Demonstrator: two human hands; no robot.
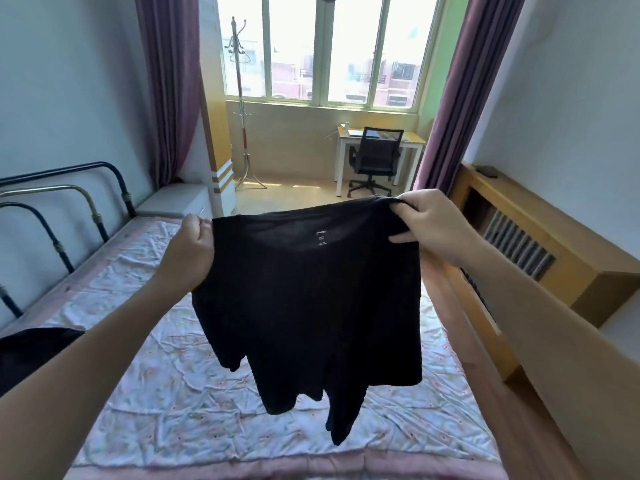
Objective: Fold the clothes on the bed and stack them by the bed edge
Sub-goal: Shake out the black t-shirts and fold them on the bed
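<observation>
A black T-shirt [308,306] hangs in the air over the bed [166,403], held up by its top edge. My left hand [190,251] is shut on the shirt's left shoulder. My right hand [433,225] grips the right shoulder, with its fingers curled over the cloth. A small white label shows inside the neck. The hem and a sleeve dangle unevenly just above the white flowered sheet. Another dark garment [31,355] lies at the left edge of the bed, partly cut off by my left arm.
A metal bed frame [62,216] runs along the left wall. A wooden radiator cover [540,244] stands close on the right of the bed. Farther off are a desk with an office chair [375,161], a coat stand [242,109] and a window.
</observation>
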